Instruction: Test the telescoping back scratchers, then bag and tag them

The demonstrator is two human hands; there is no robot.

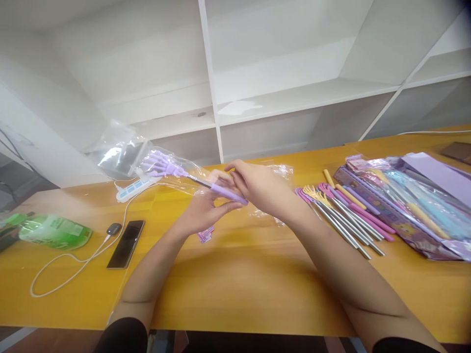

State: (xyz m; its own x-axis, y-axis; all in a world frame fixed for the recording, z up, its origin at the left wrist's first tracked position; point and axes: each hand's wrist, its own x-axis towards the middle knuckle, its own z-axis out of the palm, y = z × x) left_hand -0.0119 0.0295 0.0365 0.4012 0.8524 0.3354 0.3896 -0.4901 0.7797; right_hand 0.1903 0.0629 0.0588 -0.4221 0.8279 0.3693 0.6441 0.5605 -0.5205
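Observation:
My left hand [206, 212] is closed around the handle of a purple back scratcher [227, 193], thumb along the grip. The scratcher's hand-shaped head and metal rod lie inside a clear plastic bag [119, 147], pointing up and left. Close against the handle's end is my right hand [253, 184], its fingers bent over the left fingers. What the right fingertips grip is hidden. On the table below the left hand lies a small pink printed card [206, 234]. More clear plastic wrap [281, 171] sits behind the right hand.
Several loose back scratchers [346, 215] lie at right, beside a purple printed box [397, 220] of bagged ones. At left are a phone [126, 244], a white cable [79, 258], a dark earbud case [114, 229], a green bottle [55, 231] and a power strip [136, 189]. White shelving [211, 73] stands behind.

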